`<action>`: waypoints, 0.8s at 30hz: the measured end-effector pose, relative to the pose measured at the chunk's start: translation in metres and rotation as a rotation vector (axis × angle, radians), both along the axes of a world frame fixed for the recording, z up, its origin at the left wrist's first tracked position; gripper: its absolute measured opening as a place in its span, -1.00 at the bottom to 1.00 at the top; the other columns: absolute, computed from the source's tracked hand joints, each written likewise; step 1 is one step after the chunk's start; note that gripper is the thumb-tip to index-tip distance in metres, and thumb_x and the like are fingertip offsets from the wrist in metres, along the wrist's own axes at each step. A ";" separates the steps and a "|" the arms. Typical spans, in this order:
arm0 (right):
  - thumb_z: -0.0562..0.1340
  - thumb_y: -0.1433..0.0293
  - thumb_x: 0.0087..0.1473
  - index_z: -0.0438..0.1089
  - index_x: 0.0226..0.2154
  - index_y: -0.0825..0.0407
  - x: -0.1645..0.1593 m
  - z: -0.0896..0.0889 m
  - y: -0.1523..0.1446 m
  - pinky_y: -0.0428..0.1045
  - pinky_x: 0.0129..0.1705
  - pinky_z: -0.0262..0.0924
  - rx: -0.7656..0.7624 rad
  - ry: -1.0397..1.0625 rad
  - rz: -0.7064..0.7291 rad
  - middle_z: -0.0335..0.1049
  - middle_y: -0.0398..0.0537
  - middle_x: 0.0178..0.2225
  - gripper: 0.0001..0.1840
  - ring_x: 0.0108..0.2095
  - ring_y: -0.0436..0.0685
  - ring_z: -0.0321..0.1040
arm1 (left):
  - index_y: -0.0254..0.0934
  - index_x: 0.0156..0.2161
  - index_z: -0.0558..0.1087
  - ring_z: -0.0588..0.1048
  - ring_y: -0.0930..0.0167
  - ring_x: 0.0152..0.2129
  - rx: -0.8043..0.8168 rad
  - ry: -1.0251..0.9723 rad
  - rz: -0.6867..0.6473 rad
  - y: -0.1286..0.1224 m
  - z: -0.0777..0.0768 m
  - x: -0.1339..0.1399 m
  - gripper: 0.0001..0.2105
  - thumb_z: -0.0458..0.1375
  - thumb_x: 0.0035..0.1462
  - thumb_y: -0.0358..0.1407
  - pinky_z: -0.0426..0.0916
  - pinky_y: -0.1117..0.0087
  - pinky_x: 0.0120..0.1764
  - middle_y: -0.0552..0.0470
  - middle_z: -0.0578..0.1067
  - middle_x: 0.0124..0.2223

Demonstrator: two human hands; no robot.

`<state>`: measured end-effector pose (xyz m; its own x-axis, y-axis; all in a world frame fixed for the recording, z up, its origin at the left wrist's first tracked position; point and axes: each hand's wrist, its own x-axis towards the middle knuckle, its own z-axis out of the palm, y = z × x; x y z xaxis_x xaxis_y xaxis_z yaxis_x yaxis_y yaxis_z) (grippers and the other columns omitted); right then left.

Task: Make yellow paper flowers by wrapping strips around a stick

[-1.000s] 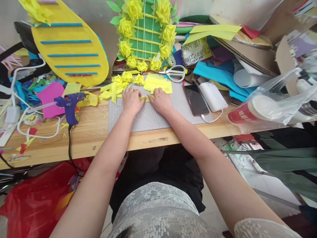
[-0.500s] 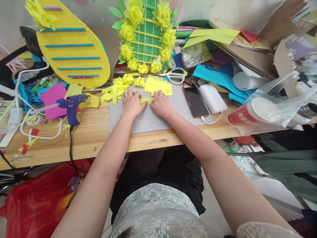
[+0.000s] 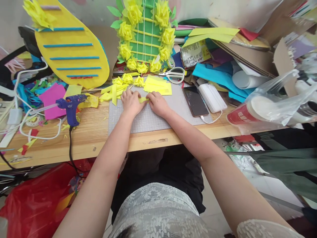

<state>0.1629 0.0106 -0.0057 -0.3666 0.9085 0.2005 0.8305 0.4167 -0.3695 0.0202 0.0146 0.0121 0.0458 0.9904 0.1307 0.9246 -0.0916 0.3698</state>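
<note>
A small strip of yellow crepe paper [image 3: 143,99] lies low over the grey cutting mat [image 3: 148,122], mostly hidden by my hands. My left hand [image 3: 132,101] presses on its left part, thumb pointing toward the right. On the strip's right end, the fingers of my right hand [image 3: 158,103] are closed, close beside the left thumb. Just behind my hands lies a stack of yellow paper sheets [image 3: 160,87]. Several yellow paper flowers [image 3: 127,78] and cut yellow strips [image 3: 114,94] sit behind and to the left of my left hand.
A purple glue gun [image 3: 71,107] stands at left among paper scraps. Scissors [image 3: 175,75] lie behind the sheets. A phone [image 3: 195,100] and a white power bank [image 3: 212,98] are at right, near a red cup [image 3: 244,114] in plastic. Two decorated cardboard instruments lean at the back.
My right hand has slid a little left along the yellow strip, nearer the left thumb, so less of the strip shows. My left hand has hardly moved.
</note>
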 end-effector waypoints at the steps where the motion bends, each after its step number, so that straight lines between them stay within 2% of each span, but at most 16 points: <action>1: -0.06 0.48 0.14 0.31 -0.09 0.14 -0.001 -0.002 0.000 0.02 0.01 0.04 -0.009 0.004 -0.003 0.28 0.12 -0.10 -0.65 -0.08 0.17 0.15 | -0.20 -0.25 0.42 0.20 0.03 0.04 -0.011 -0.006 0.010 0.001 0.000 -0.001 -0.69 0.19 -0.07 -0.06 0.05 0.04 0.06 -0.21 0.31 -0.02; 8: -0.07 0.47 0.16 0.30 -0.02 0.12 0.001 -0.006 0.002 0.00 0.08 -0.01 -0.021 -0.005 -0.020 0.24 0.10 -0.03 -0.60 -0.04 0.13 0.13 | -0.15 -0.29 0.44 0.22 0.05 0.02 -0.089 -0.049 0.052 0.006 0.004 -0.020 -0.80 0.23 -0.10 -0.20 0.07 0.01 0.06 -0.14 0.33 -0.03; 11: -0.08 0.45 0.18 0.31 -0.02 0.09 0.000 -0.007 0.002 0.01 0.07 0.00 -0.019 -0.015 -0.032 0.25 0.10 -0.03 -0.60 -0.04 0.13 0.13 | -0.15 -0.25 0.45 0.24 0.07 0.01 -0.127 -0.058 0.060 0.010 0.006 -0.033 -0.77 0.24 -0.12 -0.26 0.12 0.04 0.04 -0.14 0.36 -0.07; 14: -0.07 0.45 0.18 0.30 0.01 0.11 0.000 -0.006 0.001 -0.01 0.09 0.00 -0.015 -0.021 -0.038 0.24 0.10 -0.01 -0.59 -0.02 0.13 0.13 | -0.16 -0.19 0.45 0.32 0.18 -0.09 -0.096 -0.107 0.043 0.018 0.004 -0.043 -0.71 0.20 -0.12 -0.37 0.18 0.11 0.02 -0.09 0.43 -0.14; 16: -0.07 0.46 0.18 0.28 0.04 0.13 0.000 -0.006 0.000 -0.02 0.11 -0.02 -0.011 -0.021 -0.034 0.24 0.11 0.02 -0.57 0.00 0.13 0.13 | -0.20 -0.17 0.45 0.37 0.30 -0.18 -0.033 -0.199 0.001 0.023 0.001 -0.047 -0.70 0.10 -0.07 -0.44 0.26 0.23 -0.04 -0.05 0.45 -0.15; 19: -0.09 0.45 0.20 0.25 0.08 0.12 0.000 -0.004 -0.001 0.01 0.12 -0.03 -0.011 -0.025 -0.034 0.25 0.11 0.05 -0.55 0.01 0.14 0.12 | -0.28 -0.11 0.44 0.41 0.42 -0.30 -0.039 -0.326 -0.060 0.027 -0.005 -0.045 -0.63 0.02 -0.08 -0.49 0.32 0.36 -0.13 -0.03 0.48 -0.12; 24: -0.11 0.47 0.19 0.26 0.06 0.11 0.000 -0.002 -0.004 0.02 0.08 0.00 0.006 -0.042 -0.025 0.28 0.10 0.02 -0.55 -0.01 0.15 0.13 | -0.28 -0.10 0.46 0.43 0.43 -0.30 -0.078 -0.361 -0.189 0.021 -0.006 -0.034 -0.66 0.09 -0.06 -0.40 0.32 0.40 -0.16 -0.02 0.52 -0.14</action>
